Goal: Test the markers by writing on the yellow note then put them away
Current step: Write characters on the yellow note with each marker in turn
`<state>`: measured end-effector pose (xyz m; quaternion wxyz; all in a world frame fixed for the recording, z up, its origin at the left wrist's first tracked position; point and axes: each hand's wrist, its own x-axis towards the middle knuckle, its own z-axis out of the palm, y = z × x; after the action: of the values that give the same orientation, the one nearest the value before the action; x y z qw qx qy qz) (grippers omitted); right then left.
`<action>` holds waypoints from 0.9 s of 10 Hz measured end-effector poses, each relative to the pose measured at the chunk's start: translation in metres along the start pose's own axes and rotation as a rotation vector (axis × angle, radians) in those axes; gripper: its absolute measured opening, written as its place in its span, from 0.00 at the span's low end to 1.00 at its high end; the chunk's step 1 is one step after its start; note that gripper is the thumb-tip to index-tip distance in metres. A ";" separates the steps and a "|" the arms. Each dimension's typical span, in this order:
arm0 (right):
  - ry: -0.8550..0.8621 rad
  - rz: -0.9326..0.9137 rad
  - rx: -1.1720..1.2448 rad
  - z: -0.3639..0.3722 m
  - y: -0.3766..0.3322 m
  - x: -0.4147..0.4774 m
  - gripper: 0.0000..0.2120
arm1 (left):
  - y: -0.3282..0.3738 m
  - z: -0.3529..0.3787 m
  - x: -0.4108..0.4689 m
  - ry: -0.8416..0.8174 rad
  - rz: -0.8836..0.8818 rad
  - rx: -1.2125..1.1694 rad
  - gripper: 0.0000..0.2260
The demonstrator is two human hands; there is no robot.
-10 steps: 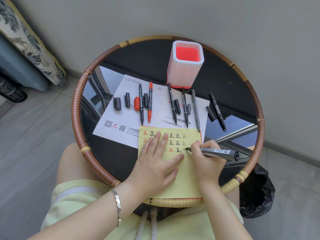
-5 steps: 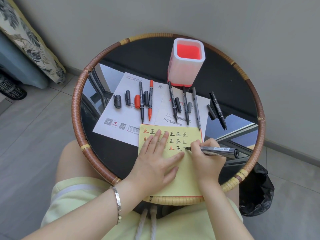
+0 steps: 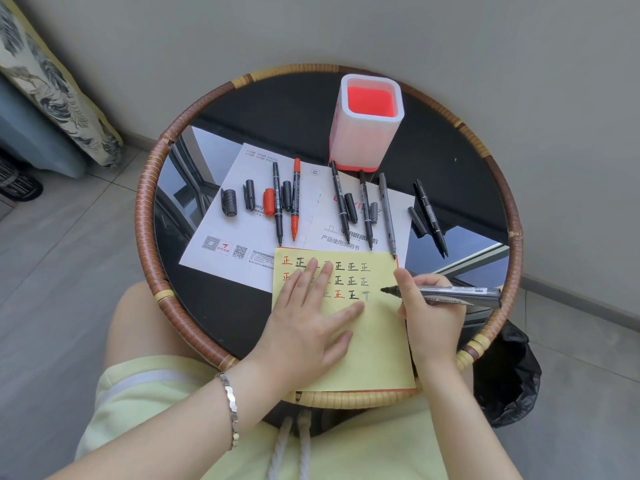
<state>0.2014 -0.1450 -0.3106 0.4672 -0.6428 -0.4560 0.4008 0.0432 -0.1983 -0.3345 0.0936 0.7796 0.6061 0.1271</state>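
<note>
A yellow note pad point(image 3: 374, 344) lies at the table's near edge, with rows of red and black characters on its upper part. My left hand point(image 3: 308, 317) rests flat on the pad, fingers spread, covering some characters. My right hand point(image 3: 433, 317) grips a thick black marker point(image 3: 453, 295), uncapped, its tip just right of a faint grey partial mark in the third row. Several uncapped thin markers lie beyond the pad: black ones point(image 3: 341, 202), a red one point(image 3: 295, 199), a grey one point(image 3: 387, 213). Loose caps point(image 3: 228, 201) lie beside them.
A white square pen holder point(image 3: 367, 133) with a red inside stands at the back of the round rattan-rimmed table point(image 3: 149, 216). White printed sheets point(image 3: 242, 230) lie under the markers. A black bag point(image 3: 502, 375) sits on the floor at right, and a wall rises behind the table.
My right hand has drawn a faint grey stroke in the third row and pulled the marker tip slightly right of it. The left hand stayed on the pad.
</note>
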 end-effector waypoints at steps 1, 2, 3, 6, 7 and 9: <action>-0.078 -0.048 -0.037 -0.006 -0.006 -0.001 0.10 | 0.001 -0.001 0.000 0.000 0.001 0.002 0.17; -0.136 -0.122 -0.122 -0.007 -0.007 -0.003 0.13 | 0.000 0.000 0.000 -0.004 -0.007 -0.010 0.17; -0.160 -0.126 -0.194 -0.003 -0.007 -0.008 0.14 | 0.000 0.001 0.000 -0.014 -0.010 -0.018 0.17; -0.053 -0.163 -0.252 -0.006 -0.004 -0.003 0.14 | 0.000 0.001 0.000 -0.019 -0.010 -0.007 0.17; -0.021 -0.179 -0.275 -0.010 -0.005 0.000 0.14 | 0.000 0.001 -0.001 -0.028 -0.010 -0.005 0.17; 0.038 -0.158 -0.282 -0.016 -0.007 0.002 0.12 | -0.001 0.000 -0.001 -0.035 -0.023 -0.015 0.17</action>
<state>0.2153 -0.1452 -0.3005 0.4108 -0.6718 -0.5479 0.2825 0.0425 -0.1992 -0.3348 0.1113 0.7738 0.6125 0.1169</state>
